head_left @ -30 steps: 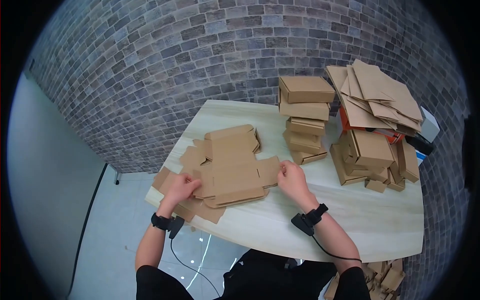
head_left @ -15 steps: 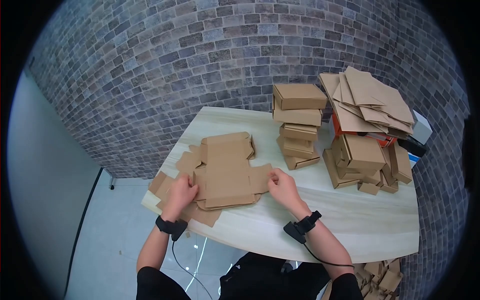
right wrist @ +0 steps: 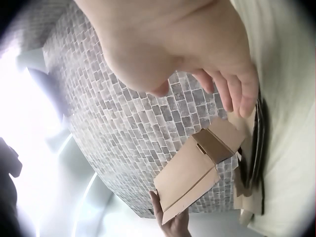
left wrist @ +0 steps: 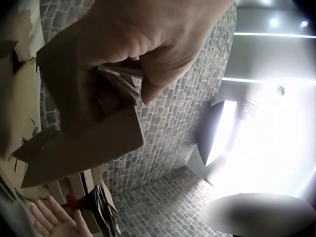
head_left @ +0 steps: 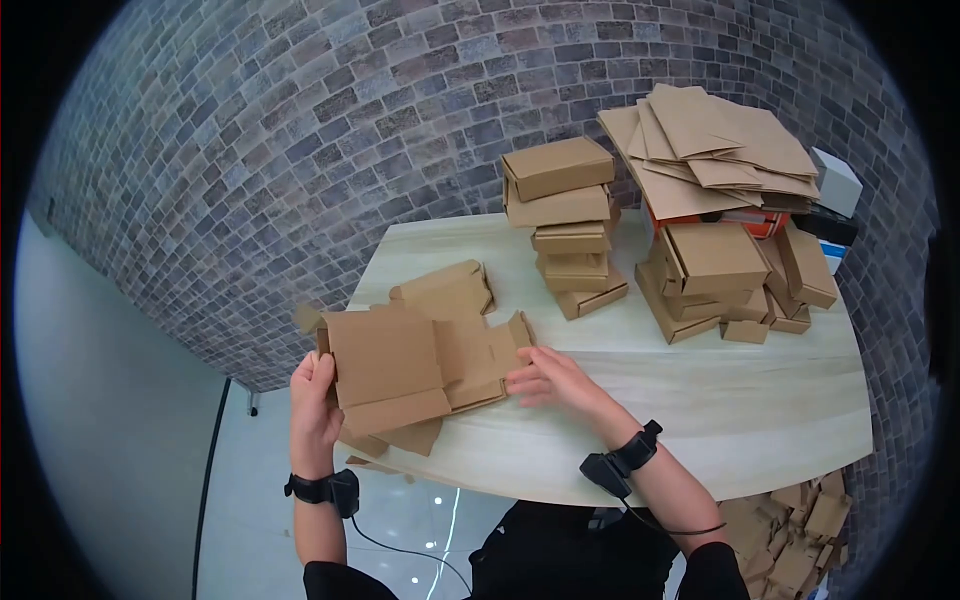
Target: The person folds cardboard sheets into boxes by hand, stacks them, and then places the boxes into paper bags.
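Observation:
My left hand [head_left: 315, 400] grips the left edge of a flat cardboard box blank [head_left: 385, 355], thumb on the near face. The left part of the blank is raised and tilted off the table, with creased flaps along its edges. In the left wrist view the fingers curl behind a folded flap [left wrist: 94, 153] and are partly hidden. My right hand [head_left: 560, 385] has its fingers stretched out at the right end of the cardboard, pinching nothing. Beneath and behind the raised piece lies more unfolded cardboard [head_left: 445, 288].
A stack of folded boxes [head_left: 560, 170] stands at the table's back. To its right are more boxes [head_left: 715, 260] and a pile of flat cardboard sheets [head_left: 700, 140] on an orange box. Scrap cardboard [head_left: 795, 540] lies on the floor at the lower right.
The left hand has lifted the left part of the blank and moved left with it. The right hand has gone from pinching the right flap to spread fingers beside it.

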### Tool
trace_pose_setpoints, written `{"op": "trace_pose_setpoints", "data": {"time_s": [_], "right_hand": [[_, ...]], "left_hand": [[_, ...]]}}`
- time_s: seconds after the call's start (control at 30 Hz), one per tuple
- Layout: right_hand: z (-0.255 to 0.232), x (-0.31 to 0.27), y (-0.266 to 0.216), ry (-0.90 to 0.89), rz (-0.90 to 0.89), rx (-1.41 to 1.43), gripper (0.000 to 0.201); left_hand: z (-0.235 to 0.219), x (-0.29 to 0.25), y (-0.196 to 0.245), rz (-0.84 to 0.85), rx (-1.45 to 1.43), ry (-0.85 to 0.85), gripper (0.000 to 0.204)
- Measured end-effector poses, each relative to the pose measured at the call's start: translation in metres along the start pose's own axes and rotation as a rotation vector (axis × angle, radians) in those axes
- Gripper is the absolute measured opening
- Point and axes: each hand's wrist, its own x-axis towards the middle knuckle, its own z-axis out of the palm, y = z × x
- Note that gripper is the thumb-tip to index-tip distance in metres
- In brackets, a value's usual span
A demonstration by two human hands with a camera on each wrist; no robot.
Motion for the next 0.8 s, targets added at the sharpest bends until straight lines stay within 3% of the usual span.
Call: {"op": "trace_pose_setpoints", "data": {"time_s": [0.07,0.13,0.2,0.27,0.3,0.33,0.4,0.53,0.6,0.7,0.8], "right_hand": [[0.000,-0.009,-0.006,-0.157,0.041,0.152,0.059],[-0.007,-0.007,-0.004,-0.115,0.001,0.114,0.062],[-0.016,-0.009,-0.007,-0.062,-0.037,0.080,0.065],[-0.028,-0.016,-0.013,-0.349,-0.041,0.396,0.070],[-0.035,-0.022,-0.018,-0.341,-0.044,0.399,0.070],[-0.041,-0.028,-0.024,-0.417,-0.070,0.559,0.072],[-0.059,-0.038,-0.022,-0.483,-0.091,0.725,0.074],[-0.101,-0.063,-0.006,-0.391,-0.108,0.503,0.078],[-0.112,-0.076,0.001,-0.363,-0.072,0.472,0.078],[-0.117,-0.086,0.006,-0.309,0.008,0.282,0.081],[-0.103,-0.095,-0.002,-0.282,-0.027,0.263,0.082]], "left_hand": [[0.014,-0.007,0.006,0.043,0.007,-0.044,0.025],[0.017,-0.009,0.004,0.083,0.010,-0.093,0.028],[0.013,-0.006,-0.004,0.215,-0.168,-0.392,0.022],[0.061,-0.020,0.004,0.210,-0.132,-0.334,0.031],[0.082,-0.026,0.003,0.214,-0.096,-0.263,0.043],[0.088,-0.026,-0.007,0.208,-0.096,-0.266,0.043],[0.092,-0.021,-0.035,-0.010,-0.085,-0.222,0.070],[0.108,-0.031,-0.081,-0.136,-0.077,-0.223,0.062],[0.102,-0.034,-0.104,-0.382,-0.038,-0.354,0.050],[0.104,-0.053,-0.129,-0.580,0.018,-0.470,0.040],[0.116,-0.063,-0.125,-0.649,0.049,-0.611,0.051]]}}
